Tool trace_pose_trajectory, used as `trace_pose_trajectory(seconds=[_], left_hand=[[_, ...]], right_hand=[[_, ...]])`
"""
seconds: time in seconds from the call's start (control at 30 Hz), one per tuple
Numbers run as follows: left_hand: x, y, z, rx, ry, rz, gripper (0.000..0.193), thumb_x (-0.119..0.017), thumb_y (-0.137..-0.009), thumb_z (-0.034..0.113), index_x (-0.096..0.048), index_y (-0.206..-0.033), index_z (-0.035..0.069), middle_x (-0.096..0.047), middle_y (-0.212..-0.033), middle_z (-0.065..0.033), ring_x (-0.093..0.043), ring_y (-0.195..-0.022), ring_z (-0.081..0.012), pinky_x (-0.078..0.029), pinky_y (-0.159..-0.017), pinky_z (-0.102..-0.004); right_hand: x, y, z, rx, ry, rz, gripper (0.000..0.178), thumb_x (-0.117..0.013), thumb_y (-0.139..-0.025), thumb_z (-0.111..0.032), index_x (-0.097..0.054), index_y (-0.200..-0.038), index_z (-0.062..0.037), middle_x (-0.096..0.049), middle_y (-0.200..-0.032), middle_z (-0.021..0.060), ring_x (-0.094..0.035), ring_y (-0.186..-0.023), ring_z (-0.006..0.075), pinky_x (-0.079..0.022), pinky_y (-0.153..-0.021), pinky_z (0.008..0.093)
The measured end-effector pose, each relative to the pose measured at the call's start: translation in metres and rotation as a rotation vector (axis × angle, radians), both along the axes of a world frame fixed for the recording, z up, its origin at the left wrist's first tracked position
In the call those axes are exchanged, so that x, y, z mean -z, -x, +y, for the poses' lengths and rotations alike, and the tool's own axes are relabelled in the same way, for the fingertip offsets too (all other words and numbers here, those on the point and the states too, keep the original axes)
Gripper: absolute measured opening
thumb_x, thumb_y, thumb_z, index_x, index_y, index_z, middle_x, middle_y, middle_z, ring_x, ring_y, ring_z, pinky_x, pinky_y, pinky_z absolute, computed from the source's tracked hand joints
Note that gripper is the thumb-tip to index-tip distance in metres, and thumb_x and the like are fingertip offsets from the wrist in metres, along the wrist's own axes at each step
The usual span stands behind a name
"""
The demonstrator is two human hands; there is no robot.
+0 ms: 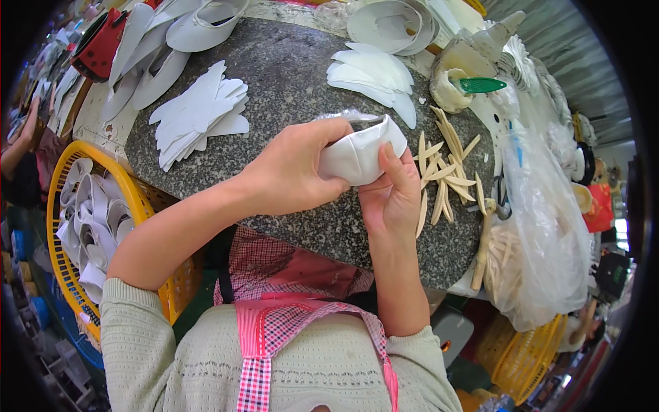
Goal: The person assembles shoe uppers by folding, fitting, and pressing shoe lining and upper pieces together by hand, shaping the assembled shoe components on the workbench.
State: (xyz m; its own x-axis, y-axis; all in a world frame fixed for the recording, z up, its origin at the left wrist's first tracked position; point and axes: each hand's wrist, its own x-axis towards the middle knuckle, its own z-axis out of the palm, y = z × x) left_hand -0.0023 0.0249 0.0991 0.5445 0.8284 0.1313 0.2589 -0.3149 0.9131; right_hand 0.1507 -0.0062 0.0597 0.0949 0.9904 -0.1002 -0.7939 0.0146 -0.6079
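Observation:
Above the grey speckled stone slab (288,82), both my hands hold a white piece curved like a shoe upper (353,156). My left hand (295,165) grips its left side, the thumb pressed along the lower edge. On the right side, my right hand (395,192) has its thumb on the white face and its other fingers mostly hidden behind. A strip of clear film shows along the piece's far edge. Thin beige curved strips (445,172) lie loose just right of my right hand. Beyond the piece rests a fanned stack of white flat cut pieces (374,74).
More white flat pieces (199,113) lie left on the slab. A crusted glue pot (449,93) with a green-handled brush (482,85) stands far right. White uppers fill a yellow basket (137,199) at left. A clear plastic bag (542,226) and wooden-handled tool (483,247) are at right.

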Motion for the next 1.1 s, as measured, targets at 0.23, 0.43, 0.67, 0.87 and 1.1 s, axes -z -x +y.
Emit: trace_pose_trajectory(seconds=[0.23,0.43,0.67,0.87,1.1], left_hand=[[-0.008,0.012,0.007,0.059,0.234,-0.031,0.024,-0.074,-0.071,0.015,-0.061,-0.083,0.000,-0.058,-0.075,-0.0001,-0.051,-0.073,-0.0053,-0.041,-0.067,-0.0221],[0.000,0.018,0.005,0.100,0.312,-0.164,0.015,-0.072,-0.073,0.008,-0.061,-0.080,0.000,-0.059,-0.074,-0.0017,-0.055,-0.068,-0.0073,-0.045,-0.062,-0.0223],[0.001,0.011,-0.005,0.104,0.684,-0.526,0.016,-0.071,-0.072,0.006,-0.061,-0.082,0.000,-0.062,-0.079,-0.0043,-0.059,-0.072,-0.0105,-0.047,-0.066,-0.0242],[0.007,0.001,-0.008,0.068,0.867,-0.789,0.015,-0.069,-0.076,0.009,-0.063,-0.086,0.000,-0.063,-0.079,-0.0049,-0.057,-0.073,-0.0117,-0.043,-0.071,-0.0254],[-0.003,0.003,-0.008,0.003,0.601,-0.452,0.017,-0.070,-0.075,0.008,-0.061,-0.088,0.000,-0.062,-0.082,-0.0049,-0.058,-0.076,-0.0126,-0.047,-0.071,-0.0269]], right_hand=[[-0.007,0.010,-0.007,-0.037,-0.101,-0.017,0.053,-0.067,-0.077,-0.006,-0.037,-0.121,-0.0006,-0.053,-0.110,0.0094,-0.055,-0.103,0.0216,-0.043,-0.092,0.0374],[-0.009,0.004,-0.008,-0.047,-0.149,-0.240,0.068,-0.072,-0.066,0.003,-0.035,-0.124,0.0000,-0.054,-0.110,0.0098,-0.057,-0.100,0.0212,-0.045,-0.090,0.0362],[-0.005,0.000,-0.011,-0.034,-0.257,-0.127,0.080,-0.075,-0.061,0.004,-0.032,-0.128,0.0015,-0.055,-0.112,0.0141,-0.059,-0.100,0.0234,-0.049,-0.087,0.0340],[0.000,-0.009,-0.011,-0.095,-0.246,-0.063,0.079,-0.073,-0.065,0.002,-0.029,-0.130,0.0015,-0.053,-0.117,0.0164,-0.057,-0.106,0.0260,-0.046,-0.092,0.0380],[0.004,-0.018,-0.014,-0.180,-0.282,0.037,0.072,-0.069,-0.071,-0.003,-0.030,-0.132,-0.0013,-0.050,-0.119,0.0148,-0.047,-0.116,0.0285,-0.037,-0.099,0.0440]])
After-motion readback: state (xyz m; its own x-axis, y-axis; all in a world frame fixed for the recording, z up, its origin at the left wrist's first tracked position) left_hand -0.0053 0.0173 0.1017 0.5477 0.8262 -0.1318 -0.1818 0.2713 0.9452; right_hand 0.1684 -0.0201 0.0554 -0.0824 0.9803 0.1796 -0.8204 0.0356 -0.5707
